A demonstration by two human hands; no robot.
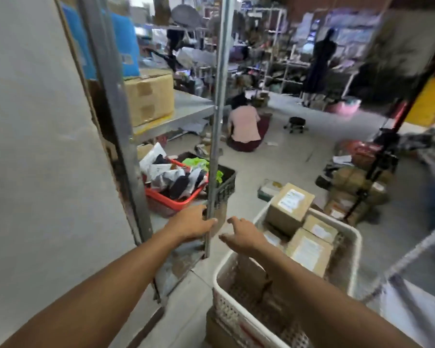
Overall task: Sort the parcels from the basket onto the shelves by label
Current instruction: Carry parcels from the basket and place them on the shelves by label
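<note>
— Brown cardboard, taped, each with a white label: the parcels [290,200] sit in the white perforated basket [239,312], packed toward its far end; the near end shows bare floor mesh.

— How would they handle?

— Probably light to moderate and stiff. Plain small cartons, so the faces should not slip much. The tallest one looks best taken across two opposite sides, label kept upward for reading. The flatter box [309,251] beside it is wedged against its neighbours and may need lifting by its free edge.

— And the hands?

— Neither holds anything. The left hand [191,226] reaches forward with straight fingers, its tips touching or just at the metal upright [217,106] of the shelf unit. The right hand [244,236] hovers over the basket's left rim, fingers spread and relaxed, near the parcels but apart from them.

— Other containers?

— A red basket [172,199] on the floor under the shelf, heaped with soft black-and-white mailer bags; behind it a black crate [226,183] with something green inside. One large carton [148,97] rests on the steel shelf [186,109]. Farther off, a person [244,126] crouches on the floor.
</note>
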